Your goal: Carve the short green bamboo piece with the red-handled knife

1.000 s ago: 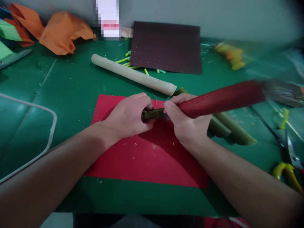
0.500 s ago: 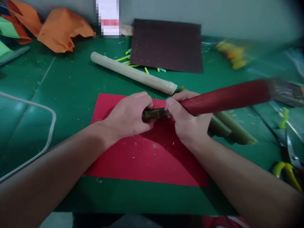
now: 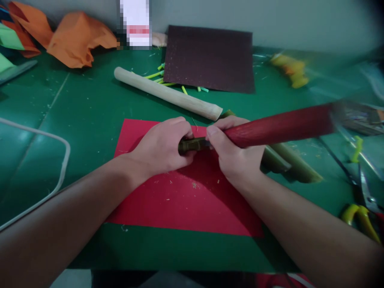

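My left hand (image 3: 163, 144) is closed around a short, dark olive piece of bamboo (image 3: 191, 145) whose end sticks out between thumb and fingers. In my right hand (image 3: 237, 154) is a knife with a thick red handle (image 3: 279, 126), slanting up to the right. Little of its blade shows; the fingers cover most of it, and its tip side meets the bamboo piece. Both hands are over a red sheet (image 3: 177, 208) sprinkled with small shavings. Behind the right wrist lie green bamboo pieces (image 3: 300, 166), partly hidden.
A pale bamboo stick (image 3: 168, 93) lies beyond the hands, before a dark brown sheet (image 3: 210, 60) with yellow-green strips under it. Scissors with yellow grips (image 3: 360, 216) are at the right. Crumpled orange paper (image 3: 73, 40) sits back left, and a white cable (image 3: 66, 160) curves at the left.
My right hand and the red handle have shifted slightly to the left. The left hand keeps its hold on the bamboo piece.
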Action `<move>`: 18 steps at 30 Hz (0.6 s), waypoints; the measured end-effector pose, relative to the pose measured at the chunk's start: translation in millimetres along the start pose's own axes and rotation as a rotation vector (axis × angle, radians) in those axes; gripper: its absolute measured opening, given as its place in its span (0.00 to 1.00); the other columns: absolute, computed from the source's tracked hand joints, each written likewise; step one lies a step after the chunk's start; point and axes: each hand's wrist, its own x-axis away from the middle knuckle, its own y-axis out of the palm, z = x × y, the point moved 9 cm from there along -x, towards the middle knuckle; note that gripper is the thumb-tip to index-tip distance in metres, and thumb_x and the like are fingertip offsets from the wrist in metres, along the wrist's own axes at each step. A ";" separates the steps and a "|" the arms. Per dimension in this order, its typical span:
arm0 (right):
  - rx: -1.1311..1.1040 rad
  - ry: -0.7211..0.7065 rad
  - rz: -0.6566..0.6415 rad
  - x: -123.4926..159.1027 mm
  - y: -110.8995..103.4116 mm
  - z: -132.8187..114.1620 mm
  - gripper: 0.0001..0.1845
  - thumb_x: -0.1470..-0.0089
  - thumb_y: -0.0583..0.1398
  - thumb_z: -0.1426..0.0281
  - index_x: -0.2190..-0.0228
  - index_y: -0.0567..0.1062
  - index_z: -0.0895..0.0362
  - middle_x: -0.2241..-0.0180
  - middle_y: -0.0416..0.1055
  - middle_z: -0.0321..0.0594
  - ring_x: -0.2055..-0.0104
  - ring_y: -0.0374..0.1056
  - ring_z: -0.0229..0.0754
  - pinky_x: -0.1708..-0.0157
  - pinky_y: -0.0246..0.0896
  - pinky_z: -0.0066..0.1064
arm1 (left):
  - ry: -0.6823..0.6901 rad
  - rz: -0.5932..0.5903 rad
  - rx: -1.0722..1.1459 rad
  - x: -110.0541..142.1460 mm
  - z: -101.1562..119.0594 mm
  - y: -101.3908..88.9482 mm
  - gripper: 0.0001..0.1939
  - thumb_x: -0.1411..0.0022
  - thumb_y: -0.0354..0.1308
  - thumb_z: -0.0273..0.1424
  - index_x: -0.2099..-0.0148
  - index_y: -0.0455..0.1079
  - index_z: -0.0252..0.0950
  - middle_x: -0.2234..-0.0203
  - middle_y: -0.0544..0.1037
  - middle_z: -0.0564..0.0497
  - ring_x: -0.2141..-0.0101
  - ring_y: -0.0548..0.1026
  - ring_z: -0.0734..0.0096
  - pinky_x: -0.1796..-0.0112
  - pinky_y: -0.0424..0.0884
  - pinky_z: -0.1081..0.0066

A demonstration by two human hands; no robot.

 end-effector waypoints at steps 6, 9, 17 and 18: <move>-0.029 -0.009 -0.010 0.0 0.4 -1.2 0.14 0.48 0.64 0.74 0.81 0.71 0.49 0.80 0.69 0.31 0.79 0.64 0.37 0.78 0.64 0.34 | -0.004 -0.006 -0.009 0.2 0.3 1.1 0.09 0.43 0.62 0.34 0.66 0.66 0.37 0.69 0.72 0.52 0.69 0.70 0.68 0.70 0.63 0.66; -0.031 -0.026 0.008 -1.3 -0.8 -2.9 0.12 0.47 0.64 0.72 0.80 0.72 0.49 0.79 0.71 0.31 0.79 0.65 0.37 0.77 0.66 0.34 | -0.004 -0.012 0.012 0.2 -0.3 1.6 0.08 0.43 0.63 0.34 0.65 0.67 0.37 0.68 0.72 0.52 0.68 0.70 0.68 0.69 0.64 0.67; 0.009 -0.010 -0.005 0.9 -0.9 1.1 0.13 0.47 0.65 0.71 0.80 0.71 0.49 0.81 0.69 0.31 0.79 0.66 0.39 0.77 0.67 0.34 | 0.006 0.003 0.019 0.8 -0.5 1.9 0.07 0.43 0.62 0.32 0.65 0.67 0.37 0.68 0.73 0.52 0.68 0.70 0.68 0.69 0.64 0.67; 0.008 -0.010 -0.004 0.7 -1.0 1.7 0.13 0.46 0.65 0.71 0.79 0.71 0.48 0.80 0.70 0.31 0.79 0.66 0.39 0.77 0.67 0.35 | 0.010 0.004 0.024 0.9 -0.4 1.9 0.07 0.43 0.63 0.32 0.65 0.67 0.37 0.68 0.73 0.52 0.68 0.70 0.68 0.69 0.63 0.67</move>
